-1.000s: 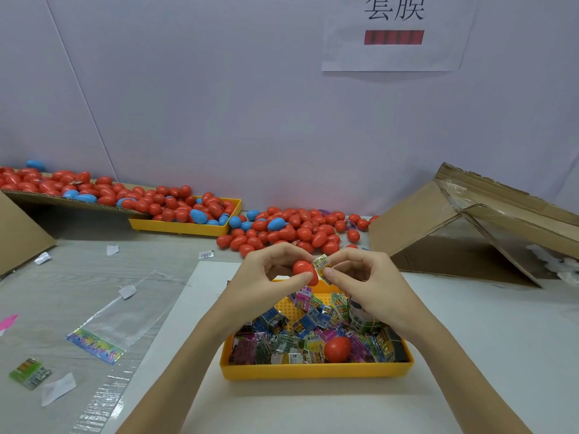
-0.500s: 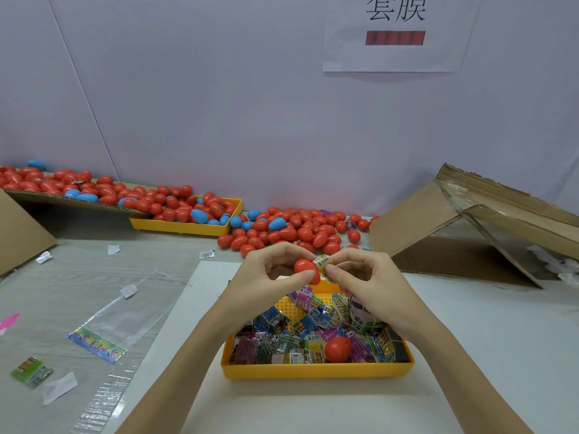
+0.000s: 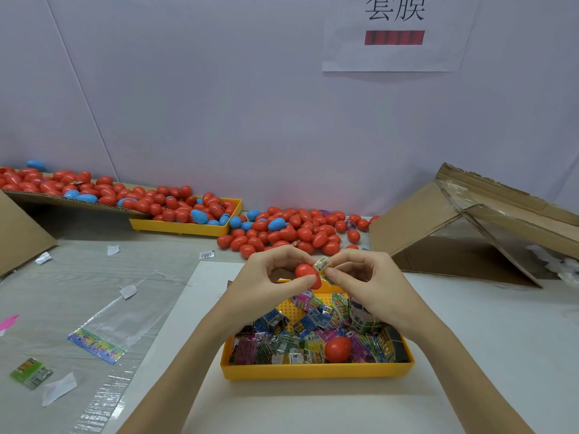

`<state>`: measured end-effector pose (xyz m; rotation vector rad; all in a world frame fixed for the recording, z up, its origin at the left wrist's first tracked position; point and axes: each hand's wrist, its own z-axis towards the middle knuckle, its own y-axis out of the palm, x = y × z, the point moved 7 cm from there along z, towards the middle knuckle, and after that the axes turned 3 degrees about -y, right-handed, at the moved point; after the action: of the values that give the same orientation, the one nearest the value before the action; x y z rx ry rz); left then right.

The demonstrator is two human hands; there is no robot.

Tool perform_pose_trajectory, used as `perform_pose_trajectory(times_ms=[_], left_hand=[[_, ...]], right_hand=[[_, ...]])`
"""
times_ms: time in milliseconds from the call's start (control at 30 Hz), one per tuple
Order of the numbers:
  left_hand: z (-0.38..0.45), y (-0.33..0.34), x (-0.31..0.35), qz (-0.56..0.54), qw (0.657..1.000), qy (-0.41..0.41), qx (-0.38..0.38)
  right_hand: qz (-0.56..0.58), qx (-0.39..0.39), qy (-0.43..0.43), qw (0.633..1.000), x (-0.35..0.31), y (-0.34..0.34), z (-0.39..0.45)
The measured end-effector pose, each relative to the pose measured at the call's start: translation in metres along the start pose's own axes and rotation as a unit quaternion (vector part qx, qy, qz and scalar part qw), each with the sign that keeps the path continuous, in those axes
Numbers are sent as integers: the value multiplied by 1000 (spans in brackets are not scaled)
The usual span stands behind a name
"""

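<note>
My left hand (image 3: 266, 283) pinches a red plastic egg (image 3: 305, 272) between thumb and fingers, above the far end of a yellow tray (image 3: 313, 372). My right hand (image 3: 366, 283) pinches a small printed packet (image 3: 322, 264) against the egg's right side. The tray holds several colourful printed packets (image 3: 282, 343) and one more red egg (image 3: 337, 349). Both hands meet at the centre of the view, with the egg partly hidden by my fingers.
A pile of red and blue eggs (image 3: 291, 230) lies behind the tray, more fill a second yellow tray (image 3: 185, 227) and a cardboard ramp (image 3: 62, 195) at left. A collapsed cardboard box (image 3: 463, 233) stands at right. Clear film bags (image 3: 109, 327) and paper scraps lie at left.
</note>
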<state>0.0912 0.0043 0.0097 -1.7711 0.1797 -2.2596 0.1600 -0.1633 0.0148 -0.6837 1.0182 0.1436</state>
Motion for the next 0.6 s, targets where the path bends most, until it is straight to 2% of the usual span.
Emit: perform_pose_trajectory(times_ms=[200, 367, 600], left_hand=[[1, 1, 3, 11, 1000, 20, 5], [0, 0, 2, -17, 1000, 19, 3], [1, -1, 2, -15, 1000, 21, 5]], right_hand=[[-4, -12, 2, 1000, -6, 0, -1], [69, -2, 29, 997, -7, -1, -3], [71, -13, 47, 996, -5, -2, -3]])
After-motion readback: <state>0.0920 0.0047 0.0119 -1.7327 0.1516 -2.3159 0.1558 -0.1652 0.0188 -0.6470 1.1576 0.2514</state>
